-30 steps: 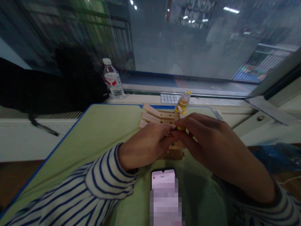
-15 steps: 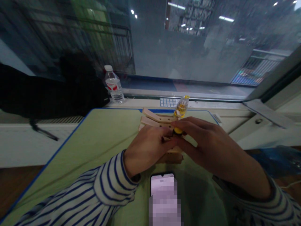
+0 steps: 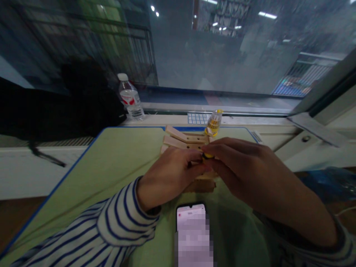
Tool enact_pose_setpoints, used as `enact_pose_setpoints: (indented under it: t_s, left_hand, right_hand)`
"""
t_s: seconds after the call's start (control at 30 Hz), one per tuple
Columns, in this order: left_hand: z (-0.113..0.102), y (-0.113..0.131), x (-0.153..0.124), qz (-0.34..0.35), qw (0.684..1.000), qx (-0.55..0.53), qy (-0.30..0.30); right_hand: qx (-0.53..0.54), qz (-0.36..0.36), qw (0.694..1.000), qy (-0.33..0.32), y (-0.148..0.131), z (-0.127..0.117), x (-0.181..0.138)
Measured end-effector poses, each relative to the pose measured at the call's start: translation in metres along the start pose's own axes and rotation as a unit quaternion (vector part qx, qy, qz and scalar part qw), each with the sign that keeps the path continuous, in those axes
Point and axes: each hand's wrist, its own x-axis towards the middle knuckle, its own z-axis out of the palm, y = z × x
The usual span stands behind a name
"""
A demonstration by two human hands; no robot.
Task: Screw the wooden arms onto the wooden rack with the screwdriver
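Note:
My right hand pinches a small yellow-and-black piece between thumb and fingers; its lower part is hidden, so its kind is unclear. My left hand is closed beside it, thumb and forefinger reaching up to the piece. What that hand holds is hidden behind its fingers. Both hands are over a wooden assembly of pale angled slats with small holes. Its middle is covered by the hands, and a wooden block shows below them.
Nearest me on the green table lies a phone. Behind the assembly stands a small yellow-labelled bottle. A water bottle stands on the windowsill, with a black bag to its left. A window closes off the far side.
The yellow-and-black piece looks slightly turned and tilted between the fingers, and the right fingers have shifted a little. The whole view has moved slightly; both hands stay at the wooden assembly.

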Motion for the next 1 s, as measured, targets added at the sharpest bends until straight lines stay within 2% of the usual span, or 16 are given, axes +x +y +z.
enact_pose_setpoints:
  t_s: [0.27, 0.47, 0.57, 0.67, 0.77, 1.0]
  left_hand:
    - [-0.003, 0.0, 0.0, 0.008, 0.999, -0.014, -0.031]
    - [-0.004, 0.001, 0.0, 0.029, 0.998, -0.035, -0.032]
    - [-0.001, 0.002, 0.0, 0.013, 0.999, -0.025, -0.016]
    - [0.002, 0.004, 0.0, -0.015, 1.0, 0.013, 0.025]
    - [0.006, 0.004, -0.001, -0.013, 0.998, 0.033, 0.059]
    - [0.009, 0.002, -0.002, -0.005, 0.998, 0.016, 0.058]
  right_hand:
    - [-0.04, 0.009, 0.999, -0.003, -0.002, 0.004, 0.002]
    - [-0.062, 0.042, 0.997, 0.021, -0.006, 0.01, 0.003]
    - [-0.049, 0.043, 0.998, 0.016, -0.004, 0.011, 0.004]
    - [-0.034, 0.048, 0.998, 0.016, -0.003, 0.011, 0.005]
    - [-0.029, 0.052, 0.998, 0.02, -0.002, 0.011, 0.005]
    - [0.029, 0.012, 0.999, 0.007, 0.003, 0.002, -0.001]
